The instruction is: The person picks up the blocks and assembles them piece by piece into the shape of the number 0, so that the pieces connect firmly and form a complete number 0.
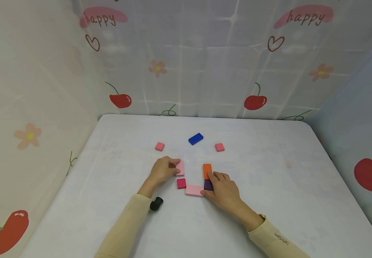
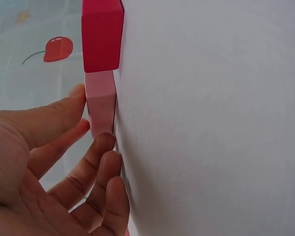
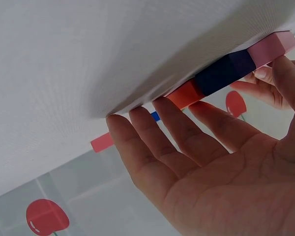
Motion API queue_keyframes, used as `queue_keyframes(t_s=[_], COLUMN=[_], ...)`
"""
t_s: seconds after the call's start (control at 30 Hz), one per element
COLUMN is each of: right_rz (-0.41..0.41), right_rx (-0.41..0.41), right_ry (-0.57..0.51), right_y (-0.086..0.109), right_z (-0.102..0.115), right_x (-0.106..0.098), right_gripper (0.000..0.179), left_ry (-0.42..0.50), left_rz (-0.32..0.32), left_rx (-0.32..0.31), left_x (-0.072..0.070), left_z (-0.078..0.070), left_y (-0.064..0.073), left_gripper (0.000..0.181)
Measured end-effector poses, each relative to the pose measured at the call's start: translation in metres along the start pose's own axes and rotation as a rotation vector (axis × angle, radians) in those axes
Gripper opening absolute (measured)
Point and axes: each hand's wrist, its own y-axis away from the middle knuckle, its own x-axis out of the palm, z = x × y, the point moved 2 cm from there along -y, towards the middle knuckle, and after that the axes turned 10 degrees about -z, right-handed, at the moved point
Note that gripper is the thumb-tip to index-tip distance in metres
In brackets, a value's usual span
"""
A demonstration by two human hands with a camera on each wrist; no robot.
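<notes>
My left hand [image 1: 163, 171] grips an upright-lying light pink block [image 1: 180, 168], thumb and fingertips around it. In the left wrist view that pink block [image 2: 101, 103] lines up with a crimson block [image 2: 102, 39]. Directly below it in the head view lies the crimson block [image 1: 181, 184], and a second light pink block [image 1: 194, 190] extends sideways from there. On the right, my right hand [image 1: 226, 191] rests with loosely extended fingers against an orange block [image 1: 206, 171] and a dark purple block [image 1: 208, 185]. Its thumb touches the second pink block's right end.
Farther back on the white table [image 1: 270, 161] lie a blue block [image 1: 195, 138] and two small coral blocks, one on the left [image 1: 160, 146] and one on the right [image 1: 219, 147]. A printed curtain [image 1: 199, 82] hangs behind the table's far edge.
</notes>
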Motion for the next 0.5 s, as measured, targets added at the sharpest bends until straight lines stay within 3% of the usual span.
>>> queue_keyframes(t_s=[0.5], right_rz=[0.002], right_rx=[0.013], right_ry=[0.008], right_y=[0.0004], right_z=[0.0001], right_x=[0.0013], right_gripper=[0.072], left_ry=[-0.013], left_rz=[0.043], left_rx=[0.035], left_x=[0.0035], left_z=[-0.0001], left_y=[0.0005], left_gripper=[0.041])
